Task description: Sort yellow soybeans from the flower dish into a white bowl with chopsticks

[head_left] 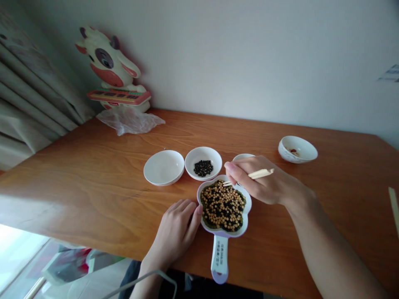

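the right hand point(264, 182) grips a pair of pale wooden chopsticks point(262, 173), its fingers closed around them, with the tips down among the beans point(222, 207) at the upper part of a flower-shaped pan point(248, 202). the pan rests on the wooden tabletop point(93, 178), its handle point(220, 253) pointing toward the person and bearing a white label with dark writing. the beans in it are mixed, tan and black, with green ones showing along the edge. the left hand point(176, 230) rests on the tabletop with bent fingers and the thumb held apart from them, the thumb's tip at the pan's left rim.

behind the pan stand a white left bowl point(163, 167), a middle bowl point(207, 153) holding a small heap of black beans point(203, 168), and a third bowl point(245, 157) mostly hidden by the right hand. farther right sits another bowl point(307, 151) with reddish-brown bits inside. a toy cow point(114, 70) with a keyboard stands at the back left, behind a clear plastic bag point(132, 120).
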A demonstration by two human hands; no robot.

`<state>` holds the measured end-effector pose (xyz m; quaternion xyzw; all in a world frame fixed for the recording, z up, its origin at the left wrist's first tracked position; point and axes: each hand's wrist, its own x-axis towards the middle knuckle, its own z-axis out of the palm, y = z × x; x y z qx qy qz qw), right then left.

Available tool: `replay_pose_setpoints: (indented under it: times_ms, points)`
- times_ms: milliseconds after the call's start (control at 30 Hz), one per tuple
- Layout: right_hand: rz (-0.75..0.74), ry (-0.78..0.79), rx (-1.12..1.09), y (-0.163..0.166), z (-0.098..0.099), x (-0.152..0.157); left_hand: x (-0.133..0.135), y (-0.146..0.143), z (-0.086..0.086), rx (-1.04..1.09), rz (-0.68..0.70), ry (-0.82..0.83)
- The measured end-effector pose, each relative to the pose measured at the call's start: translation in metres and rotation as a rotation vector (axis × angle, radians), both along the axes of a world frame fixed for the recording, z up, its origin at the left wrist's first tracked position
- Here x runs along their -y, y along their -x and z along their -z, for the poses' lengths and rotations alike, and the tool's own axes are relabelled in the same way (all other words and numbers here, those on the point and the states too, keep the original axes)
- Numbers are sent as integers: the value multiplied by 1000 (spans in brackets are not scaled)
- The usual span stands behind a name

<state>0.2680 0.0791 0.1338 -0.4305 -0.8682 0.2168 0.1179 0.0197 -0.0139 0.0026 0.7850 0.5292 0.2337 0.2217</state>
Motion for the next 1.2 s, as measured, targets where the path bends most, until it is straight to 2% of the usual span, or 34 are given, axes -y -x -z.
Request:
replay_pose_setpoints:
  times_ms: [1200]
  points:
    - [-9,13,2,-4,3,-3,1,-2,-2,-19,-11,46]
